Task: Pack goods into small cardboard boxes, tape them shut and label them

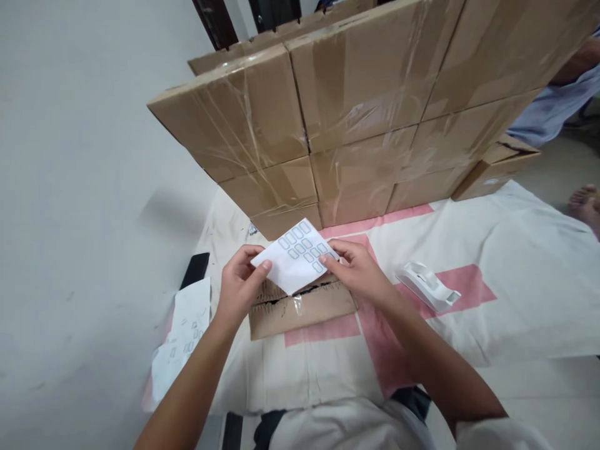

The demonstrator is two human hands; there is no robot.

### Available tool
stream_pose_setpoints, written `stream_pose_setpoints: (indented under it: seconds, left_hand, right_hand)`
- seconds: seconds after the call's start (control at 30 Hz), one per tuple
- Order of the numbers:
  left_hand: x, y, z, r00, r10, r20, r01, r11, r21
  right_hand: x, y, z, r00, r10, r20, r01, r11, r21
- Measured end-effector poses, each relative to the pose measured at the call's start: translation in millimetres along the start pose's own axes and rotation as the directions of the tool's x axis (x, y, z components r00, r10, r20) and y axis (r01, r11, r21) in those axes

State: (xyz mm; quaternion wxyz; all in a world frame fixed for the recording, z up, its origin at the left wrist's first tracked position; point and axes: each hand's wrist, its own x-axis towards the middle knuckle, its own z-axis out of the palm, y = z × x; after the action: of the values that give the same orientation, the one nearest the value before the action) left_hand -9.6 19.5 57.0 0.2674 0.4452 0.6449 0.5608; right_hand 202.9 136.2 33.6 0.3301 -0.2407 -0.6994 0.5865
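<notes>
A white sheet of paper [284, 269] with rows of small outlined rectangles is held up between my two hands. My left hand [244, 278] pinches its left corner, thumb on top. At the right corner, my right hand [354, 269] grips the sheet the same way, its thumb over some of the printed shapes. Below the paper lies a flat cardboard box [304, 314] with a dark gap along its top and a bit of clear tape; the paper and my hands hide part of it.
Taped cardboard boxes [360, 81] form a wall behind. A white tape dispenser [427, 286] sits to the right on the pink and white cloth [525, 269]. At left are a black phone-like object [194, 270] and more papers [182, 331]. Another person's foot [585, 203] shows far right.
</notes>
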Motion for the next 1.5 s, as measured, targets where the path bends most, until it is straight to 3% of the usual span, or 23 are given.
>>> stream_pose_setpoints:
  seconds: [0.1, 0.2, 0.3, 0.37, 0.43, 0.5, 0.53, 0.6, 0.7, 0.87, 0.97, 1.03, 1.17, 1.5]
  left_hand:
    - [-2.7, 5.6, 1.0, 1.0, -0.023, -0.014, 0.024, 0.997, 0.073]
    - [-12.1, 6.8, 10.7, 0.991, -0.032, -0.131, 0.033, 0.999, 0.011]
    - [-28.1, 4.2, 23.5, 0.976, -0.001, -0.218, 0.001, 1.0, 0.001]
    - [-37.9, 3.2, 28.6, 0.966, 0.149, -0.211, -0.119, 0.981, 0.151]
    - [-43.9, 4.6, 29.1, 0.905, 0.408, -0.122, -0.331, 0.855, 0.4]
    - [-45.3, 8.1, 26.4, 0.786, 0.618, 0.028, -0.5, 0.608, 0.617]
    - [-44.7, 10.2, 24.7, 0.733, 0.674, 0.093, -0.538, 0.491, 0.686]
    - [-42.9, 13.6, 21.9, 0.668, 0.726, 0.165, -0.557, 0.34, 0.758]
    - [-42.4, 14.6, 20.7, 0.609, 0.764, 0.211, -0.57, 0.237, 0.787]
    - [-48.9, 8.4, 22.7, 0.551, 0.808, 0.209, -0.545, 0.159, 0.823]
    - [-53.1, 4.9, 25.2, 0.543, 0.808, 0.229, -0.522, 0.111, 0.846]
    - [-55.5, 3.3, 27.6, 0.56, 0.793, 0.239, -0.513, 0.105, 0.852]
    - [-59.5, 2.2, 32.5, 0.585, 0.779, 0.226, -0.503, 0.129, 0.855]
    - [-61.8, 4.8, 32.3, 0.591, 0.77, 0.24, -0.54, 0.156, 0.827]
  right_hand:
    - [1.8, -4.6, -1.4, 0.995, -0.062, 0.084, 0.049, 0.987, 0.155]
    - [-0.3, -5.8, 4.5, 0.996, -0.05, 0.074, 0.015, 0.913, 0.407]
    - [-5.3, -4.2, 14.8, 0.992, 0.046, 0.116, -0.089, 0.913, 0.399]
    - [-9.3, -4.5, 20.2, 0.989, 0.085, 0.12, -0.12, 0.937, 0.328]
    - [-13.3, -7.8, 23.0, 0.989, 0.093, 0.117, -0.124, 0.949, 0.289]
    - [-17.3, -13.6, 23.9, 0.985, 0.111, 0.131, -0.145, 0.948, 0.284]
    - [-19.2, -16.9, 24.1, 0.983, 0.123, 0.14, -0.159, 0.945, 0.287]
    - [-23.0, -23.0, 25.1, 0.978, 0.145, 0.152, -0.183, 0.943, 0.278]
    - [-27.2, -27.6, 28.0, 0.975, 0.153, 0.16, -0.191, 0.948, 0.254]
    - [-30.5, -26.3, 33.3, 0.965, 0.16, 0.206, -0.216, 0.932, 0.29]
    - [-31.9, -28.6, 36.3, 0.968, 0.167, 0.185, -0.215, 0.937, 0.277]
    - [-32.7, -32.7, 38.9, 0.969, 0.181, 0.167, -0.22, 0.94, 0.261]
    - [-33.3, -42.0, 42.9, 0.974, 0.173, 0.148, -0.203, 0.955, 0.215]
    - [-41.5, -51.2, 41.2, 0.963, 0.242, 0.116, -0.248, 0.968, 0.045]
